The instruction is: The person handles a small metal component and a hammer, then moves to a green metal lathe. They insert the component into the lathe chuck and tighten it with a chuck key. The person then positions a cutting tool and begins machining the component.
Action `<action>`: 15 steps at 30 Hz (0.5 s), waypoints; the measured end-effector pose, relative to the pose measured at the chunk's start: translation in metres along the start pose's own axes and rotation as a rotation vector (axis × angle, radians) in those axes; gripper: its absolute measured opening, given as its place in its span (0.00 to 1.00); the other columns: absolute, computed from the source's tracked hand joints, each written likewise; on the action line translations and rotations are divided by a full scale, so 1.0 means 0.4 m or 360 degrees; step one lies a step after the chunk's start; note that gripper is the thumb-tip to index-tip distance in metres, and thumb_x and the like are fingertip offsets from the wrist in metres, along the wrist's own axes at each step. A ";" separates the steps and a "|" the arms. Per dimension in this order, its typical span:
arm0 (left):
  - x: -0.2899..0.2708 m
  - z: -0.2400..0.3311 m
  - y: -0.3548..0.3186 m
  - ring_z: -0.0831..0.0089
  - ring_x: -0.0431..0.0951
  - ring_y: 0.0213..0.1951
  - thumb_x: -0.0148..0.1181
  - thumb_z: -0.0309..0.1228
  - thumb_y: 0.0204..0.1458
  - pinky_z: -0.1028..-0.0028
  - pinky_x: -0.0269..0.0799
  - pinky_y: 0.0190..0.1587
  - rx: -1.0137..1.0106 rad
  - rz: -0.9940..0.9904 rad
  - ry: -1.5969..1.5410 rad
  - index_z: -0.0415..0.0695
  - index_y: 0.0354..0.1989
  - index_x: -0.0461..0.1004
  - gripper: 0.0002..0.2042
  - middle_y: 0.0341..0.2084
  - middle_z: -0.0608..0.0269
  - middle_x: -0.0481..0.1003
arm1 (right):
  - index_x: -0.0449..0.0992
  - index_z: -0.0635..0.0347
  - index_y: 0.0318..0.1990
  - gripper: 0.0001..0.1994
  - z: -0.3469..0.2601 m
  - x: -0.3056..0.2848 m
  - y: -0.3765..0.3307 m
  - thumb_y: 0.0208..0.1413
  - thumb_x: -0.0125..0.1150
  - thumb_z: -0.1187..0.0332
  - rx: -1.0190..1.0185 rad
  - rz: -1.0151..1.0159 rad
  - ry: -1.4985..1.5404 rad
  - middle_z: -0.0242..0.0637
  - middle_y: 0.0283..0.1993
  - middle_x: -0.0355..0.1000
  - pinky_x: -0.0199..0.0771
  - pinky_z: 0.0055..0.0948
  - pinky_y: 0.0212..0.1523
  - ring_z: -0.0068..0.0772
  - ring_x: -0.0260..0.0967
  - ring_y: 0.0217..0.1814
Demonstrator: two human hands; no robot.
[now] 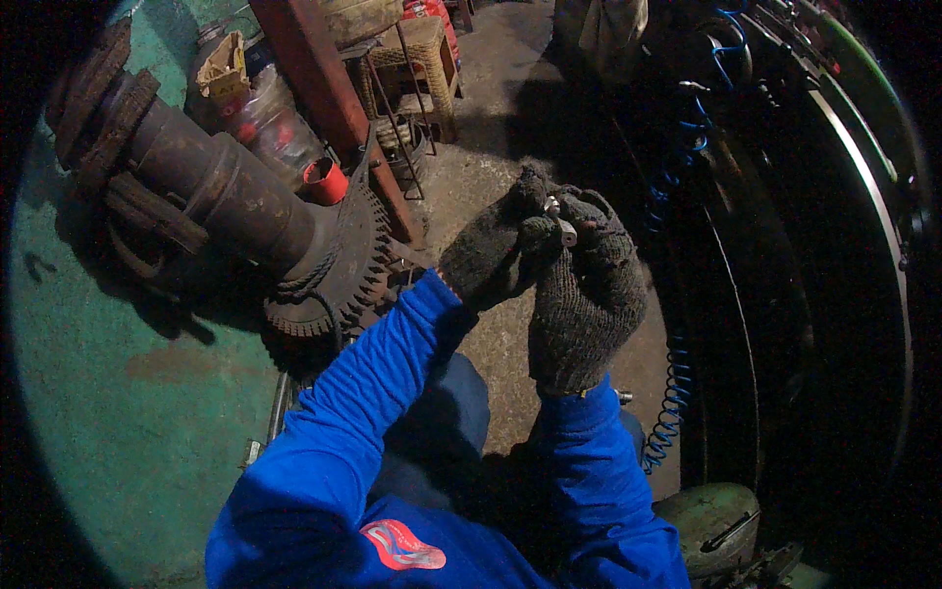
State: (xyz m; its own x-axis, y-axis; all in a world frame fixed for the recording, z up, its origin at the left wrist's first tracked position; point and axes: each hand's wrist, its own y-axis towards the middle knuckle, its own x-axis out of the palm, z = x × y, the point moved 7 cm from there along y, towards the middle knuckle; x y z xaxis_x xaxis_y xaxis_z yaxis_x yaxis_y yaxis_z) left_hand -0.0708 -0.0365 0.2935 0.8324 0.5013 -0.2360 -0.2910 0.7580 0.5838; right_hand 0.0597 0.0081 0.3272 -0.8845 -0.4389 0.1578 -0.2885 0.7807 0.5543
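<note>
Both hands wear dark grey knitted gloves and meet in front of me, above the floor. Between their fingertips is a small silvery metal fitting [566, 234] with a round end that has a hole in it. My left hand [488, 250] is closed, its fingers pinching the fitting's far side. Fingers curled, my right hand [589, 312] grips the same piece from the right. Gloved fingers hide most of the fitting, so its full shape cannot be made out.
At left, a heavy rusty shaft with a toothed gear [339, 265] lies by a green wall [128, 432]. A red-brown post [334, 108] and a woven stool [422, 74] stand beyond. A blue coiled hose [672, 402] hangs beside dark machinery on the right.
</note>
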 end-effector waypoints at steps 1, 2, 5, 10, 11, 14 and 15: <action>-0.002 0.016 0.002 0.41 0.76 0.61 0.57 0.31 0.68 0.50 0.66 0.73 0.0097 0.0001 0.0180 0.43 0.55 0.80 0.12 0.57 0.45 0.79 | 0.83 0.65 0.59 0.17 -0.004 0.003 0.001 0.63 0.69 0.79 -0.0011 -0.0025 -0.0051 0.46 0.59 0.82 0.82 0.34 0.58 0.37 0.80 0.60; -0.005 0.027 0.001 0.41 0.76 0.61 0.56 0.31 0.68 0.49 0.66 0.73 0.0201 0.0013 0.0323 0.43 0.55 0.80 0.12 0.57 0.44 0.78 | 0.81 0.66 0.60 0.16 -0.009 0.004 0.003 0.65 0.68 0.79 -0.0023 -0.0049 -0.0103 0.44 0.58 0.82 0.83 0.32 0.56 0.34 0.81 0.58; -0.015 0.035 -0.003 0.42 0.76 0.62 0.56 0.27 0.67 0.49 0.67 0.72 0.0291 0.0099 0.0348 0.43 0.55 0.80 0.12 0.58 0.44 0.78 | 0.80 0.67 0.62 0.18 -0.008 0.007 0.002 0.66 0.68 0.80 -0.0028 -0.0064 -0.0055 0.44 0.59 0.81 0.84 0.31 0.56 0.33 0.81 0.58; -0.001 -0.048 -0.024 0.59 0.78 0.62 0.59 0.22 0.64 0.62 0.73 0.67 -0.0350 0.0232 -0.0963 0.39 0.64 0.75 0.19 0.59 0.52 0.79 | 0.81 0.65 0.61 0.21 -0.023 0.010 0.000 0.60 0.71 0.79 -0.0090 -0.0010 -0.0054 0.48 0.61 0.81 0.83 0.35 0.57 0.36 0.81 0.59; -0.008 -0.047 -0.018 0.63 0.78 0.62 0.59 0.21 0.64 0.65 0.74 0.66 -0.0198 0.0188 -0.0760 0.39 0.66 0.73 0.21 0.60 0.54 0.79 | 0.81 0.65 0.62 0.21 -0.022 0.010 -0.001 0.60 0.72 0.79 -0.0109 -0.0016 -0.0062 0.48 0.62 0.81 0.83 0.35 0.57 0.36 0.81 0.59; -0.017 -0.035 -0.005 0.70 0.78 0.61 0.59 0.20 0.64 0.71 0.74 0.65 0.0127 0.0082 -0.0143 0.38 0.70 0.69 0.24 0.60 0.58 0.79 | 0.81 0.64 0.62 0.21 -0.029 0.011 -0.001 0.61 0.72 0.79 -0.0145 -0.0029 -0.0113 0.48 0.62 0.80 0.83 0.34 0.56 0.35 0.81 0.58; -0.016 -0.037 -0.007 0.71 0.78 0.61 0.59 0.20 0.64 0.72 0.74 0.65 0.0105 0.0066 -0.0121 0.38 0.70 0.69 0.25 0.60 0.58 0.79 | 0.81 0.64 0.62 0.21 -0.032 0.011 -0.001 0.61 0.72 0.78 -0.0154 -0.0034 -0.0134 0.48 0.62 0.80 0.83 0.34 0.56 0.35 0.81 0.58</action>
State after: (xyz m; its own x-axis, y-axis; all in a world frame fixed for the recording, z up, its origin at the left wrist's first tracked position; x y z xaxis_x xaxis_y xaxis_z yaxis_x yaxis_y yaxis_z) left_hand -0.0823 -0.0354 0.2818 0.8544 0.4968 -0.1523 -0.2965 0.7069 0.6422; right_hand 0.0606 0.0002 0.3383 -0.9075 -0.4127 0.0782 -0.2744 0.7234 0.6335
